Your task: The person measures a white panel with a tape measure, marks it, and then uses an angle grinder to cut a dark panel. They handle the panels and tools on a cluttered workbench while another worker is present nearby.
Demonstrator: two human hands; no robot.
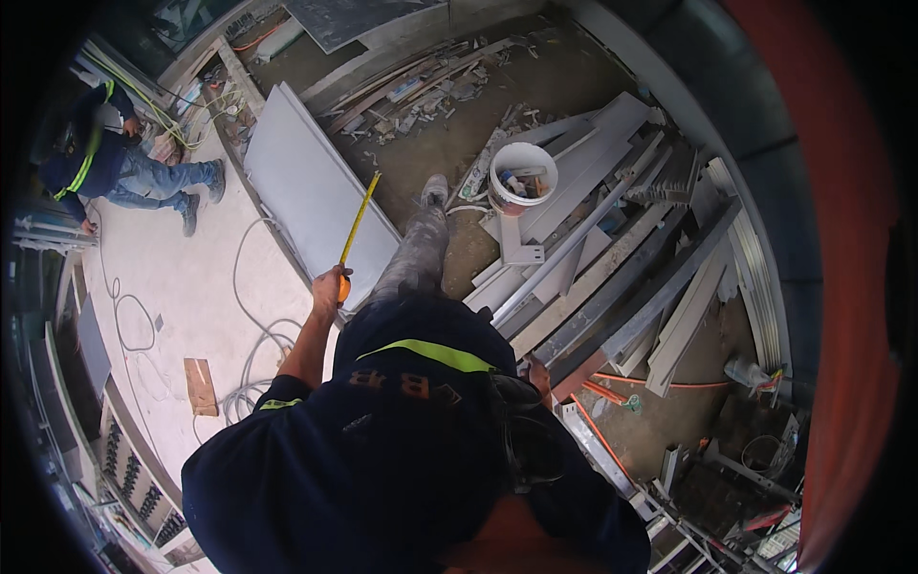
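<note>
My left hand (328,288) is closed around an orange tape measure (344,286). Its yellow blade (360,222) is drawn out away from me, over a large flat light-grey panel (311,182). On the right, my right hand (538,380) is at the near end of a long dark metal bar (660,292). My body hides part of that hand, and its fingers do not show clearly. The bar slants away to the right on top of a pile of grey and white metal profiles (593,172).
A white bucket (522,158) with scraps inside stands beside the profiles. Offcuts (421,91) litter the far floor. Grey cable (251,392) lies coiled on the left near a brown board (200,386). Another person (124,158) works at the far left. An orange hose (660,380) runs at right.
</note>
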